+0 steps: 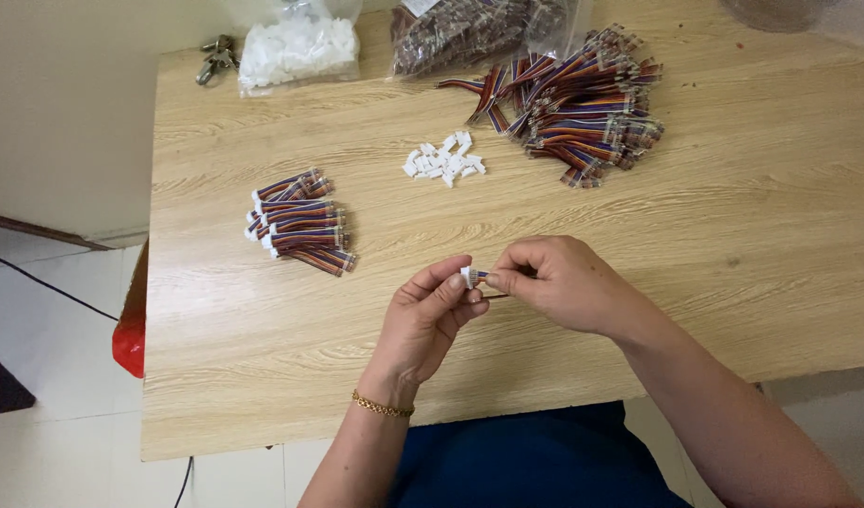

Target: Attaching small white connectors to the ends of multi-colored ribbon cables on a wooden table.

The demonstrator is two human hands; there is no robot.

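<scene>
A small white connector (pixel 468 276) is pinched between both hands just above the table (pixel 733 245), its striped wire end apparently meeting it there. The left hand (pixel 430 315) grips it with thumb and forefinger; the right hand (pixel 554 282), fingers curled, pinches the ribbon wire (pixel 488 277). Beyond the connector lie loose white connectors (pixel 444 160).

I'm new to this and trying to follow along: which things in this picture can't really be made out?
- Head view: the cable piece in the right hand is mostly hidden by the fingers.
- The white connector pinched by the left hand is too small to show detail.
- The two clear bags at the table's far edge are cut off by the top of the frame.
- The metal object is too small to identify.
</scene>
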